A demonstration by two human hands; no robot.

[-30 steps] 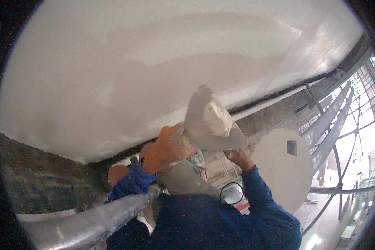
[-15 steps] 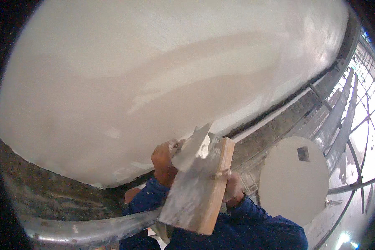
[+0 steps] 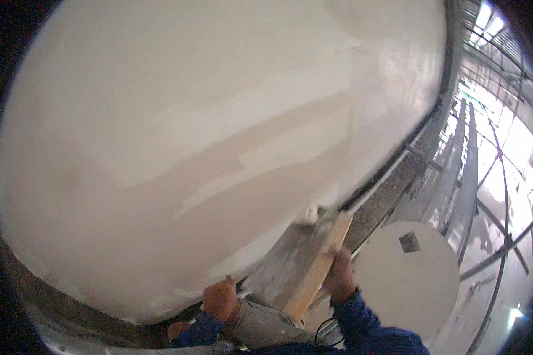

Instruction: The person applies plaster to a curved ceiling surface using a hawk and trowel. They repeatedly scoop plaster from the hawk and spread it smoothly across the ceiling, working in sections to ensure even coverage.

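Observation:
At the lower centre my left hand (image 3: 221, 300) is closed, thumb up, beside the pale wall surface. The putty knife in it barely shows, its blade turned nearly edge-on. My right hand (image 3: 340, 277) is wrapped round the wooden side of a flat, grey-smeared plasterer's board (image 3: 285, 254), which tilts away from me. A small lump of white filler (image 3: 310, 214) sits at the board's far end, somewhat blurred. Darker damp-looking bands curve across the pale wall (image 3: 160, 118) above both hands.
A round cream lid or disc with a square hole (image 3: 408, 284) lies at the right, next to my right forearm. Metal planks (image 3: 456, 160) and scaffold poles (image 3: 501, 177) run beyond it. A dark ledge (image 3: 95, 307) borders the wall at lower left.
My left hand and the putty knife have moved down and away from the board, over which the blade was held. The board and right hand have shifted right; the whole view has turned.

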